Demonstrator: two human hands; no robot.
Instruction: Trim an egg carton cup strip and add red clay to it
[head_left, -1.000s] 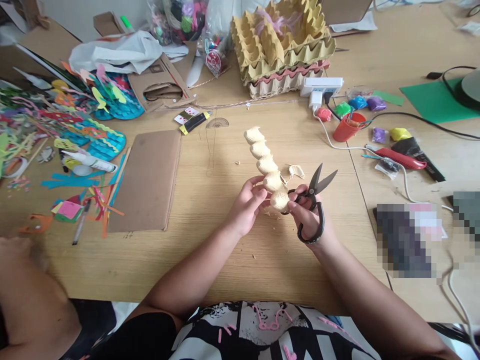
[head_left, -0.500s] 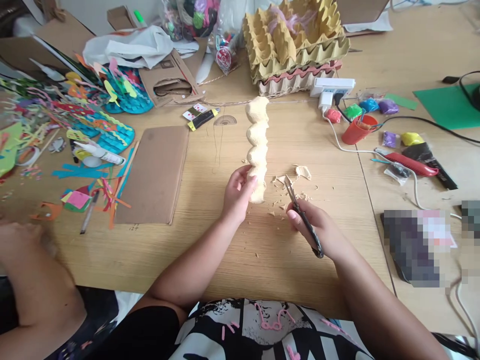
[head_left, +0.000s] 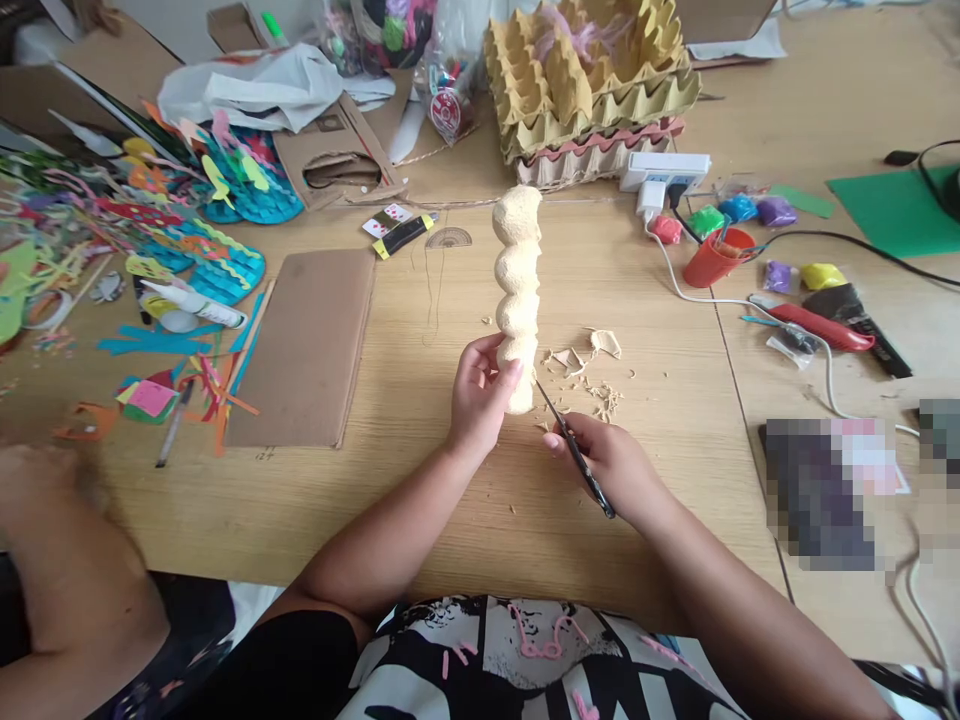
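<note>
My left hand (head_left: 480,400) is closed round the lower end of a pale yellow egg carton strip (head_left: 517,265), a row of several rounded cups held upright, its far end pointing away from me. In my right hand (head_left: 611,460) is a pair of dark-handled scissors (head_left: 576,452). Their blade tips meet the strip's right edge near its lower end; whether they are apart there I cannot tell. Small cut-off scraps (head_left: 604,343) and crumbs lie on the table just right of the strip.
Stacked egg trays (head_left: 592,100) stand at the back, beside a white power strip (head_left: 666,172). A cardboard sheet (head_left: 300,350) lies to the left, near colourful paper crafts (head_left: 202,265). An orange cup (head_left: 718,258) and a cable are on the right. Another person's arm (head_left: 67,560) rests at far left.
My right hand has moved left with the scissors, bringing their tips to the strip's edge. My left hand still holds the strip, now turned slightly.
</note>
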